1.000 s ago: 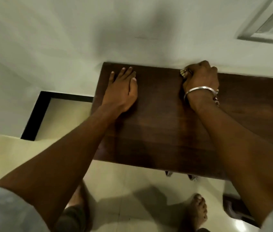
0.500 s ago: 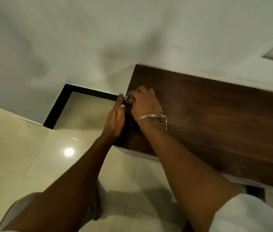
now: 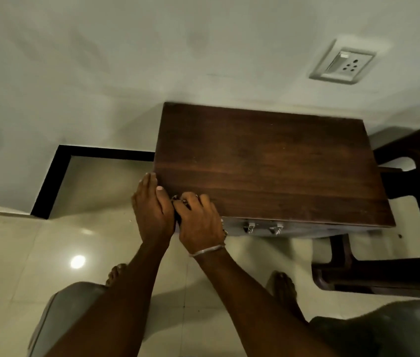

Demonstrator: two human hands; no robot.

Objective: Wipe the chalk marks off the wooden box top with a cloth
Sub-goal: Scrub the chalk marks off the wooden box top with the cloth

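Observation:
The dark wooden box top [image 3: 268, 163] fills the middle of the view, against a pale wall. I see no chalk marks on its surface. My right hand [image 3: 199, 221] sits at the near left corner, its fingers curled over a bunched checked cloth [image 3: 178, 200] of which only a small bit shows. A metal bangle circles that wrist. My left hand [image 3: 152, 207] lies with straight fingers against the box's left edge, beside and touching my right hand.
Two metal latches [image 3: 263, 228] show on the box's front face. A dark wooden chair [image 3: 415, 215] stands close on the right. A wall socket [image 3: 343, 64] is up right. Tiled floor, my bare feet [image 3: 285, 287] and a black skirting [image 3: 56, 173] lie below and left.
My right hand has dragged the cloth from the far edge across to the near left corner. My left hand left the top and now lies along the left edge.

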